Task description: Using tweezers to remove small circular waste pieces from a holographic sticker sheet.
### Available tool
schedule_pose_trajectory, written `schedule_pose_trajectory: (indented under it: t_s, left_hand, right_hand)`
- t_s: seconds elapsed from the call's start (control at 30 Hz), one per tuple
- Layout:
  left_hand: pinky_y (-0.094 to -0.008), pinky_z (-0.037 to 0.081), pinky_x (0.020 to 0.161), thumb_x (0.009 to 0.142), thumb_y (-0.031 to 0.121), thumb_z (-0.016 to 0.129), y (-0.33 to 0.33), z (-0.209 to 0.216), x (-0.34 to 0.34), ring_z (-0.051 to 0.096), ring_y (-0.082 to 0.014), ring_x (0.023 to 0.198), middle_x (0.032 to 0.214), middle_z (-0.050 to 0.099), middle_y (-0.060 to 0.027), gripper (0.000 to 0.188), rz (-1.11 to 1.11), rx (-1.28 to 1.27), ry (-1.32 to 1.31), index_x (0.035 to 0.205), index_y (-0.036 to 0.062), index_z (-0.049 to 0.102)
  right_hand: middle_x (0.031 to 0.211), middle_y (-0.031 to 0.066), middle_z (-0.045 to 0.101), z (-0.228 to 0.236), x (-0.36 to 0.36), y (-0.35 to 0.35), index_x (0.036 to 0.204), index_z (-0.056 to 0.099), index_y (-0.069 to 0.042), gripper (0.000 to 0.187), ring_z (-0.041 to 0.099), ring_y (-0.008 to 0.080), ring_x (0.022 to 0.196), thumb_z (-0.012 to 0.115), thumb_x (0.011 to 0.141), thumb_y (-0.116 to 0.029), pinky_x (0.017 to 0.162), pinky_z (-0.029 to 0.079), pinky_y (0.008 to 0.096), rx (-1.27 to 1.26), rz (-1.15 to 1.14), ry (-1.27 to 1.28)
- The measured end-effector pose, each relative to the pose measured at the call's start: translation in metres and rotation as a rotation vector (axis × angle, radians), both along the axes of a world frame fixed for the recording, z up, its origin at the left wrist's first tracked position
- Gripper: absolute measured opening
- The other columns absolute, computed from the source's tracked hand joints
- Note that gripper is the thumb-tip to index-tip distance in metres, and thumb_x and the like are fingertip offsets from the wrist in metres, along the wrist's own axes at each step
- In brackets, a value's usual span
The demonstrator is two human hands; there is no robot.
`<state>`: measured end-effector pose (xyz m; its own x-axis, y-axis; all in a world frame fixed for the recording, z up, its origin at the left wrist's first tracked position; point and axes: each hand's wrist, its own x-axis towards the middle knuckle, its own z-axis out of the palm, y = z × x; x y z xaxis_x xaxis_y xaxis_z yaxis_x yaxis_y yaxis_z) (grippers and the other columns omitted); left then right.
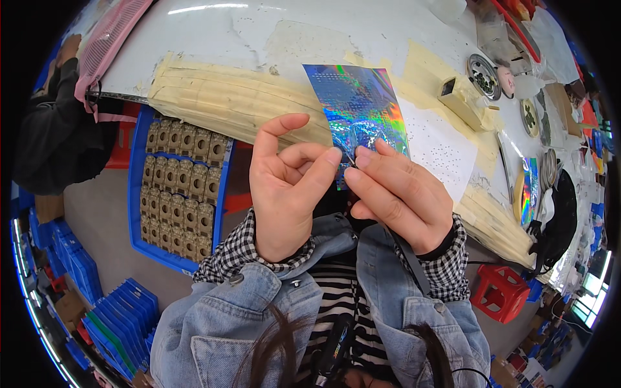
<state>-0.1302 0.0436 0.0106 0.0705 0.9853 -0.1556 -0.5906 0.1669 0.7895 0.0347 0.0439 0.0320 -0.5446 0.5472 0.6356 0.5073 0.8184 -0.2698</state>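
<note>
Hair partly hides denim; fingers obscure a thin piece.

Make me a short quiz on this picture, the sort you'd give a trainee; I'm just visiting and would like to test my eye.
1. Where does the dotted white sheet lie?
A: on the floor
B: on the worktable, to the right of the shiny rainbow sheet
C: on the person's lap

2. True or false: the blue crate with rows of tan parts is on the person's left.

3. Which of the person's hands has its index finger lifted well away from its thumb?

Key:
1. B
2. True
3. The left hand
</note>
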Motion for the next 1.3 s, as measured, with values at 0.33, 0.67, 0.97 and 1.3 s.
schedule_pose_trajectory:
  t_s: [0.33,0.67,0.97,1.3]
  left_hand:
    - [-0.0201,0.045,0.072,0.082,-0.007,0.059,0.004,-0.004,0.000,0.058,-0.0082,0.076,0.084,0.064,-0.0084,0.045,0.110,0.005,0.033,0.121,0.0000,0.037]
    - [-0.0220,0.042,0.065,0.086,-0.003,0.056,0.009,-0.010,-0.002,0.054,-0.0074,0.072,0.084,0.063,-0.0056,0.043,0.099,0.038,0.078,0.124,0.0007,0.036]
    - [-0.0197,0.041,0.064,0.087,-0.004,0.054,0.009,-0.008,-0.003,0.053,-0.0062,0.073,0.084,0.062,-0.0062,0.043,0.110,0.035,0.126,0.125,0.0003,0.034]
    - [-0.0233,0.048,0.070,0.087,-0.004,0.053,0.011,-0.006,0.001,0.056,-0.0087,0.078,0.085,0.062,-0.0080,0.043,0.117,0.045,0.119,0.125,-0.0010,0.034]
  right_hand:
    - [0.093,0.0123,0.064,0.004,0.033,-0.023,0.097,0.066,0.000,0.030,0.064,0.0257,0.086,0.068,0.077,-0.022,0.084,0.052,0.0426,-0.030,-0.163,0.017]
    - [0.091,0.0071,0.063,-0.001,0.090,-0.055,0.097,0.067,-0.008,0.030,0.062,0.0232,0.084,0.070,0.072,-0.024,0.083,0.052,0.0420,-0.090,-0.450,-0.254]
    - [0.091,0.0069,0.063,0.000,0.096,-0.061,0.100,0.066,-0.007,0.033,0.061,0.0222,0.085,0.071,0.071,-0.020,0.083,0.053,0.0410,-0.079,-0.470,-0.271]
    - [0.096,0.0080,0.064,0.001,0.097,-0.064,0.100,0.063,-0.006,0.031,0.060,0.0236,0.092,0.069,0.072,-0.016,0.086,0.051,0.0415,-0.116,-0.456,-0.334]
